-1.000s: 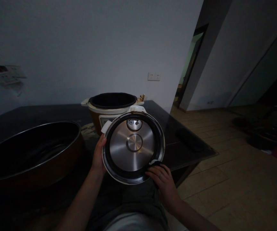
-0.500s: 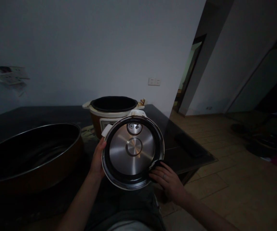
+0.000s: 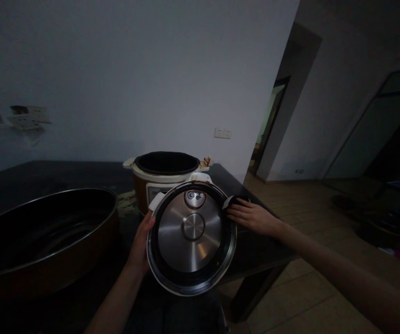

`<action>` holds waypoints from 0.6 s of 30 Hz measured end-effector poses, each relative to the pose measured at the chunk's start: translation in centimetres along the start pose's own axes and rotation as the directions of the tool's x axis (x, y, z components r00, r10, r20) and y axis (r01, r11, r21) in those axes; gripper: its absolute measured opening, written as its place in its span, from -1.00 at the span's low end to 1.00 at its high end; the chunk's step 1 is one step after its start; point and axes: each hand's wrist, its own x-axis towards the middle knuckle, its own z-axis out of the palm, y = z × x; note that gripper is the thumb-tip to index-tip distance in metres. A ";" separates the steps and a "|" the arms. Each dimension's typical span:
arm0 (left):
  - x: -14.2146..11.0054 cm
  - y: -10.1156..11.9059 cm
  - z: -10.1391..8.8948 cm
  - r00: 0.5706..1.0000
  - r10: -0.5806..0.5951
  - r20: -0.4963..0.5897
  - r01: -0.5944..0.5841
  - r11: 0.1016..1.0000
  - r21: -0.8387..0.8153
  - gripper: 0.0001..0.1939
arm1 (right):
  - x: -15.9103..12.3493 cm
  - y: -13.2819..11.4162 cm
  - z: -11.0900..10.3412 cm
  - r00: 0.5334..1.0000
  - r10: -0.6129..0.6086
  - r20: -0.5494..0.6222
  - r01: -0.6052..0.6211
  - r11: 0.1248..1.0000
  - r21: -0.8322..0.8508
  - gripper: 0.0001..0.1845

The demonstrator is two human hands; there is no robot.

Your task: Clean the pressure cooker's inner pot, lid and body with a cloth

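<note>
A round pressure cooker lid [image 3: 189, 246] is held up with its steel underside and black sealing ring towards me. My left hand [image 3: 140, 246] grips its left edge, just below a white tab. At the lid's upper right rim, my right hand [image 3: 252, 215] presses a dark cloth with a whitish edge [image 3: 236, 201] against the ring; a ring shows on one finger. Right behind the lid stands the open electric pressure cooker [image 3: 142, 188], brown and cream, with a black inner pot. Its front panel is partly covered by the lid.
A large dark pan with a brown outside [image 3: 92, 250] stands at the left on the black table [image 3: 78, 174]. Behind is a pale wall with a double socket [image 3: 222, 133]. The table's right edge drops to a tiled floor [image 3: 311, 287].
My right hand has slid the cloth from the lid's lower right up along the rim to its upper right. My left hand keeps its grip. The view has tilted up slightly.
</note>
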 end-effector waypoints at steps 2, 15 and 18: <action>0.0 0.0 0.1 1.000 0.001 0.009 -0.001 1.000 -0.002 -0.47 | 1.3 1.8 -0.8 0.998 -0.064 0.014 0.064 0.997 -0.036 -0.66; 0.1 -0.3 -0.1 1.000 -0.023 -0.021 0.023 1.000 -0.011 -0.37 | 11.5 7.0 -5.7 0.924 -0.383 -0.019 0.376 0.915 -0.146 -0.69; -0.1 0.0 0.2 1.000 -0.016 -0.012 0.016 1.000 -0.008 -0.37 | 11.0 6.5 -5.4 0.951 -0.308 -0.031 0.302 0.945 -0.123 -0.65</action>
